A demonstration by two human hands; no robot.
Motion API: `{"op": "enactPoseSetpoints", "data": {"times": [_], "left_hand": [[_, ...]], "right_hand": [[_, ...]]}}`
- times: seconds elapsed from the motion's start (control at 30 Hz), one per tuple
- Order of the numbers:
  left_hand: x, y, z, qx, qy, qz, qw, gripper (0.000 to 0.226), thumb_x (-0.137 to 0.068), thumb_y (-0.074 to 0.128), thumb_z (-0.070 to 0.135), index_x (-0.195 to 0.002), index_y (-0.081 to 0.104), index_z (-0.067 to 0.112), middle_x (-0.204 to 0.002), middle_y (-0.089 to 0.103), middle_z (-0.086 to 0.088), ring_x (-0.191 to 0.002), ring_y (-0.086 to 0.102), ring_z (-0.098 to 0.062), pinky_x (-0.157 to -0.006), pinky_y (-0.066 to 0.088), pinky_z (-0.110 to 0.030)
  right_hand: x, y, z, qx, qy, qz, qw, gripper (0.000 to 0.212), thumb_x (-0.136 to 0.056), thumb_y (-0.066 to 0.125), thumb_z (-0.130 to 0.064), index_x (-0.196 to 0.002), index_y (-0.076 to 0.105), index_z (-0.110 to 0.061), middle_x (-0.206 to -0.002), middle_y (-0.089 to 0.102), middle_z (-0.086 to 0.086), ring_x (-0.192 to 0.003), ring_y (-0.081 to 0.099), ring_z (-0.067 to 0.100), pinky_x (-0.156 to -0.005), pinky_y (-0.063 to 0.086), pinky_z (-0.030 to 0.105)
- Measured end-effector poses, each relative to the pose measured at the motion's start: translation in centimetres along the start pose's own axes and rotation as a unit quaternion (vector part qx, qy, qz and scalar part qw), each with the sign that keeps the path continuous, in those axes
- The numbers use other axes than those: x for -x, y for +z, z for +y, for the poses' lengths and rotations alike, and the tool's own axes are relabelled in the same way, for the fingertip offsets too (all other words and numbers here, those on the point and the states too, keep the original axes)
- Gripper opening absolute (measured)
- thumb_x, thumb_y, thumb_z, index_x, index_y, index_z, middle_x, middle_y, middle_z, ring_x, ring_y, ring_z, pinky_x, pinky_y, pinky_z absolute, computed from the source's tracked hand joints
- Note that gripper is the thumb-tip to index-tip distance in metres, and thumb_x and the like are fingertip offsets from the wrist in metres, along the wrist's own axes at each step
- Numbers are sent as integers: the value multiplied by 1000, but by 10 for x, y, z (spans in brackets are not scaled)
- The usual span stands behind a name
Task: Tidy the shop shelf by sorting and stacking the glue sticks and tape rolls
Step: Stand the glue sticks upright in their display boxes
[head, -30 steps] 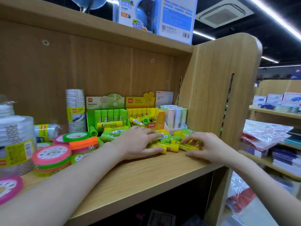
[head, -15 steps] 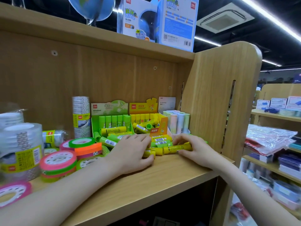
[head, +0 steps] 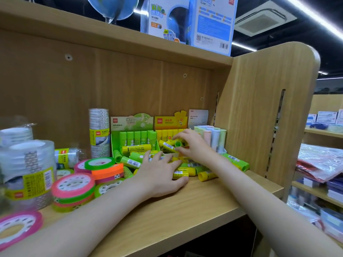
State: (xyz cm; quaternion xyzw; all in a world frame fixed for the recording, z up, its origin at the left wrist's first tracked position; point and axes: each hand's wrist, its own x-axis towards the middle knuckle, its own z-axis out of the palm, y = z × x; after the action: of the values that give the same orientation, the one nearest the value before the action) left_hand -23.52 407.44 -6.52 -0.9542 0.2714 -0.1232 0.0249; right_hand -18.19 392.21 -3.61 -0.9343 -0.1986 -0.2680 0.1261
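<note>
Glue sticks lie jumbled on the shelf. Left hand rests spread on them, likely stopping rolling; right hand pinches one stick at the yellow box.

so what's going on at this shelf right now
A person is tidying a wooden shelf of stationery. Their right hand pinches a yellow glue stick at the yellow display box, while the left hand lies spread over the loose glue sticks on the shelf. Many sticks are not yet sorted. Coloured tape rolls sit in short stacks to the left, untouched.
</note>
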Motion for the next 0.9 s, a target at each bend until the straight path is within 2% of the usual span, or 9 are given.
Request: {"op": "enactPoseSetpoints", "data": {"times": [0.13, 0.3, 0.37, 0.47, 0.57, 0.63, 0.7, 0.8, 0.9], "left_hand": [[-2, -5, -7, 7, 11, -9, 1000, 60, -91, 26, 64, -145, 22, 38, -156, 13, 6, -142, 12, -22, -112, 6, -48], [-3, -3, -11, 18, 11, 8, 1000, 62, -89, 29, 66, -144, 26, 37, -155, 18, 9, -140, 17, -21, -111, 9, -46], [-2, -1, -11, 20, 1, 10, 1000, 66, -88, 29, 67, -144, 27, 33, -154, 21, 8, -140, 16, -23, -112, 7, -46], [-1, -2, -10, 34, -22, 24, 999, 75, -86, 34, 68, -142, 28, 19, -150, 28, 1, -140, 17, -25, -114, 6, -46], [-1, -3, -10, 50, -65, 72, 994, 89, -80, 39, 72, -142, 21, 10, -147, 29, -6, -138, 21, -24, -115, 9, -45], [-2, -3, -12, 72, -73, 72, 992, 96, -80, 39, 72, -149, 3, 14, -155, 15, -6, -143, 13, -23, -116, 6, -46], [-2, -3, -13, 76, -49, 43, 995, 87, -84, 36, 69, -148, -8, 29, -158, 1, -2, -145, 5, -23, -115, 1, -48], [-2, -3, -12, 58, -27, 11, 998, 70, -88, 28, 67, -146, -4, 42, -158, -2, 0, -145, 2, -27, -115, -3, -50], [-2, -3, -12, 29, -52, -4, 998, 66, -87, 24, 70, -146, 14, 42, -157, 9, -7, -144, 5, -33, -114, -3, -49]], "right_hand": [[-13, 9, 6, 9, 4, 48, 999, 23, -88, 61, -21, -107, 65, -8, -107, 58, 11, -103, 51, 27, -85, 36, 32], [-7, 3, 9, -106, 43, 285, 952, 17, -93, 54, -15, -98, 62, -1, -95, 60, 13, -83, 53, 18, -76, 41, 27], [-4, 1, 5, -163, 60, 331, 928, 13, -94, 51, -13, -97, 58, -3, -89, 59, 9, -77, 51, 13, -71, 40, 24], [1, -2, 3, -231, 72, 305, 921, 8, -94, 49, -10, -88, 54, -11, -72, 54, -4, -64, 49, 1, -61, 37, 16], [3, 3, 6, -174, 54, 214, 960, 16, -87, 59, -13, -73, 53, -16, -60, 49, -8, -55, 44, 2, -55, 33, 18], [2, 6, 6, -111, 67, 197, 972, 25, -85, 62, -21, -64, 51, -16, -58, 46, -6, -61, 43, 13, -61, 33, 28], [2, 6, 4, -46, 89, 203, 974, 36, -87, 60, -27, -55, 46, -18, -58, 45, -5, -74, 41, 18, -69, 36, 33], [-1, 7, 4, 27, 64, 182, 981, 23, -88, 58, -24, -70, 64, -10, -77, 62, 4, -90, 45, 25, -78, 38, 38], [-9, 6, -3, 27, -9, 96, 995, 16, -89, 56, -22, -98, 69, -17, -100, 66, -3, -106, 42, 20, -85, 29, 32]]}}
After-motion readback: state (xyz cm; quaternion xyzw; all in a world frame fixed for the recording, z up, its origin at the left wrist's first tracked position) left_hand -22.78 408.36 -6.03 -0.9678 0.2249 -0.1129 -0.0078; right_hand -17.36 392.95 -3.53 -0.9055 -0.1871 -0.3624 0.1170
